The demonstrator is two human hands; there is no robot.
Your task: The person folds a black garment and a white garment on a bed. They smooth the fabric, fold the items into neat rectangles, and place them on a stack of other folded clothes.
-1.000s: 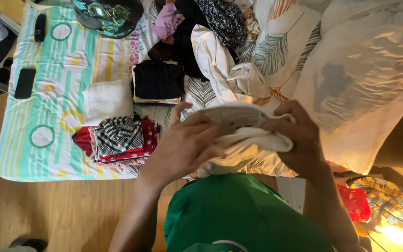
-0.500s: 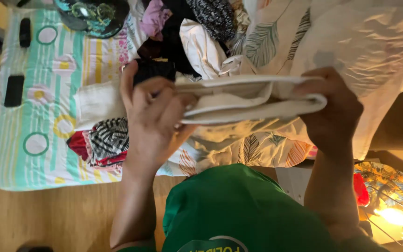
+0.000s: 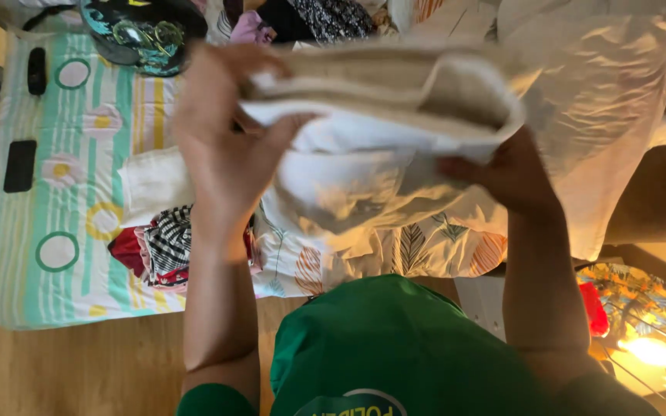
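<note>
Both hands hold a folded white cloth raised above the bed.

The left hand [image 3: 221, 146] grips the left end of the folded white cloth [image 3: 379, 108], fingers closed over its upper edge and thumb pressed beneath. The right hand [image 3: 514, 173] supports the right end from below, fingers clamped on the fabric. The cloth spans between both hands, layers stacked flat. Below the left hand lie a checked garment [image 3: 167, 243] and a striped bedsheet [image 3: 79, 192]; a black phone [image 3: 19, 165] rests further left.
</note>
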